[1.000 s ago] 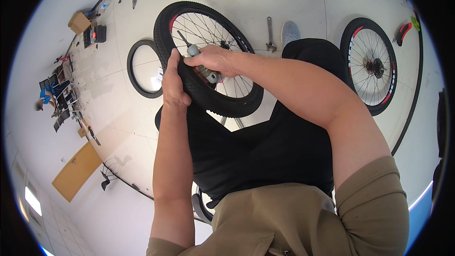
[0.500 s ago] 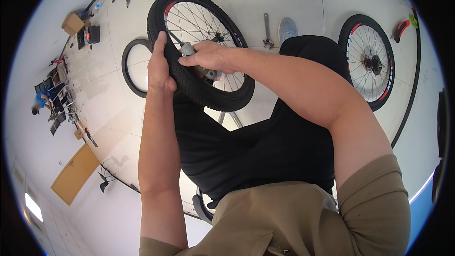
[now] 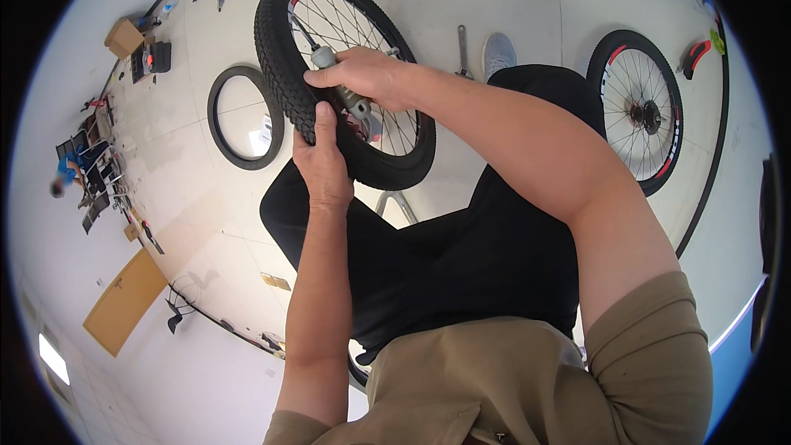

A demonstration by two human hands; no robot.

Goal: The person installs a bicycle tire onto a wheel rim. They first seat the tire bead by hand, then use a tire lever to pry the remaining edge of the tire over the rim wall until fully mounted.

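Note:
A bicycle wheel with a knobby black tyre and a red-marked rim stands tilted in front of my knees. My left hand grips the tyre at its near left side, thumb on the tread and the other fingers hidden. In my right hand is a grey, roughly cylindrical hand tool, held over the spokes. A thin dark rod or hose runs from its end toward the rim; I cannot make out where it ends. Its lower body shows below my fingers.
A loose tyre lies on the floor at left. On the right is another wheel with a cassette. An adjustable wrench lies beside my shoe. Farther left are a cardboard box and a toolbox.
My left hand has slid down and right along the tyre, nearer to me. The wheel and my right hand with the tool have shifted slightly up and left.

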